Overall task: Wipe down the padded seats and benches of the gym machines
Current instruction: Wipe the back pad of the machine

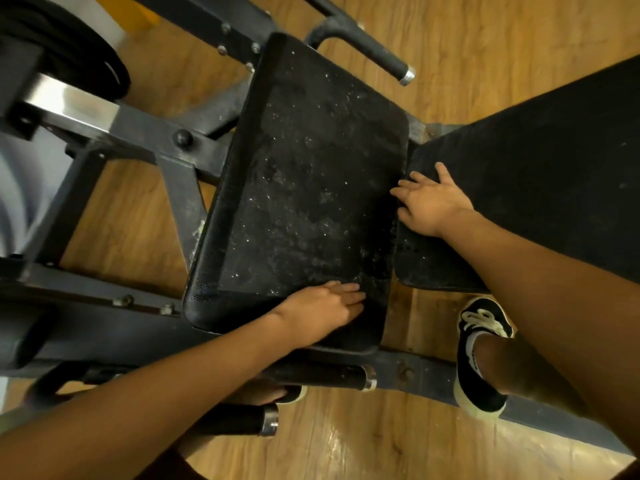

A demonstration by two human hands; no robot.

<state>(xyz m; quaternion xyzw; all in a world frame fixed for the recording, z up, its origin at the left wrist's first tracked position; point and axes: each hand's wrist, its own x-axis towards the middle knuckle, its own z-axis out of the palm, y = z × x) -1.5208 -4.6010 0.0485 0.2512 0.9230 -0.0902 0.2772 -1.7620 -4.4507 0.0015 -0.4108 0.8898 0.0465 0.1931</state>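
A black padded seat [304, 174] fills the middle of the view, speckled with white flecks and wet-looking patches. A second black pad, the backrest [540, 161], runs off to the right. My left hand [322, 311] lies flat on the seat's near edge, fingers straight and pointing right. My right hand [429, 202] presses flat on the near end of the backrest, beside the gap between the two pads, fingers spread. No cloth shows under or in either hand.
The machine's dark steel frame [145, 129] runs left and below the seat. Handle bars with chrome caps stick out at the top [381, 50] and near bottom [332, 375]. My black-and-white shoe [479, 358] stands on the wooden floor [485, 46].
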